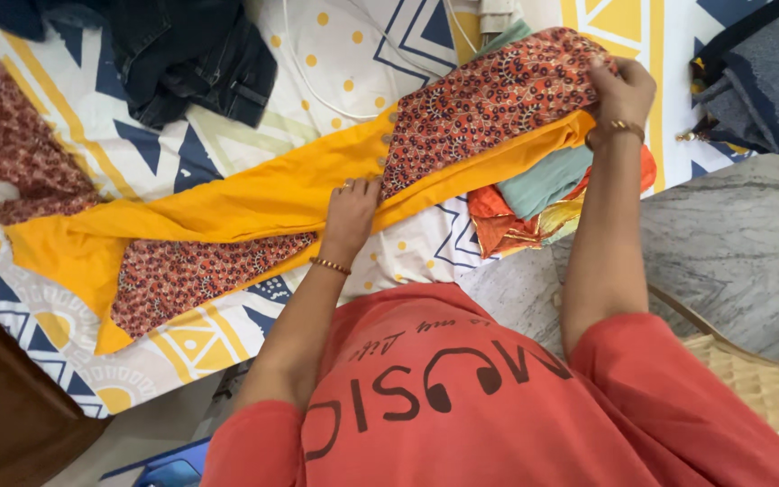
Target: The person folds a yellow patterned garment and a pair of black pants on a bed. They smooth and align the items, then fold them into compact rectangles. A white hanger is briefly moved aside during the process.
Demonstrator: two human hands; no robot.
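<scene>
Spreading across most of the view is the bed sheet (353, 54), white with blue and yellow shapes and dots, covering the bed beneath everything else. On it lies the yellow garment (227, 203), a long piece with red patterned panels, stretched slantwise from lower left to upper right. Beside the bed, on my right, grey marbled floor (732, 243) shows, with the edge of a woven chair (768, 383) on it. At the top left a pair of dark jeans (187, 54) lies crumpled on the sheet; along the left edge a dark red printed cloth (6, 135) runs down. Under the garment's upper end sits a small pile of folded clothes (534, 194) in teal, orange and gold, and a dark blue cloth (759, 77) lies at the far right.

My left hand (351, 212) rests flat on the middle of the garment, fingers loose and spread, pressing rather than gripping. My right hand (622, 90) is lifted at the upper end, fingers pinched closed on the patterned panel's edge, holding it up off the pile. Each wrist wears a thin gold bangle (613, 129).
</scene>
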